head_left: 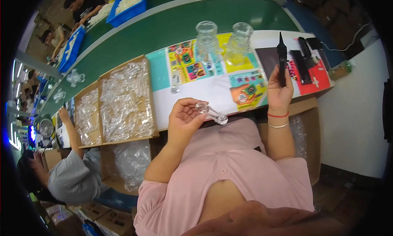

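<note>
Glass piece [211, 112], small, clear, likely light, slick and fragile, is pinched at its wider end by left hand [185, 118] over the table edge [163, 125], while black tool [282, 60] is gripped upright in right hand [279, 90].

Clear glass stopper [211, 113]. Black pen-shaped tool [282, 58]. Pink shirt [229, 170]. Red cord bracelet [278, 114], white bracelet [278, 125]. Green conveyor belt [172, 25]. Blue bins [127, 9]. Brown cardboard tray [151, 97], clear glass pieces [125, 101]. Multicoloured printed sheet [186, 64], white worktop [196, 97].
</note>
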Demonstrator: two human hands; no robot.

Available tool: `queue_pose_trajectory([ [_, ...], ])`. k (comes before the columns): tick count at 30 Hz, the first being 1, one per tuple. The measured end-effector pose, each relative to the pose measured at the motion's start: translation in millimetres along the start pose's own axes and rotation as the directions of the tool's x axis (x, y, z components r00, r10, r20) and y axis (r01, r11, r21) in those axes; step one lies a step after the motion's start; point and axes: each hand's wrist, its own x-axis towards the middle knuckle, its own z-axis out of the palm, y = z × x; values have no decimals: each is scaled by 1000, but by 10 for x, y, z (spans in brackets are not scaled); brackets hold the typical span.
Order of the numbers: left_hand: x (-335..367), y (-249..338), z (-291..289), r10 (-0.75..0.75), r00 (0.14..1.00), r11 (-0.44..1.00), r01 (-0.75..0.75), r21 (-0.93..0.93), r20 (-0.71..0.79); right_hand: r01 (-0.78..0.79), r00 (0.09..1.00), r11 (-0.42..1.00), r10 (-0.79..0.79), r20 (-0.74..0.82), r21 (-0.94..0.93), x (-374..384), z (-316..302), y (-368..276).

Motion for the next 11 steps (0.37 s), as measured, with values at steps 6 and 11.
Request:
queue_pose_trajectory([
  [6, 219, -205, 49, -290, 954, 878, 295, -378, 71, 253, 967, 836, -232, 105, -486, 460, -271, -246],
  [11, 361, -357, 134, -391, 913, 845, 407, -346, 121, 296, 900, -153, -285, 329, -943, 812, -579, -445],
])
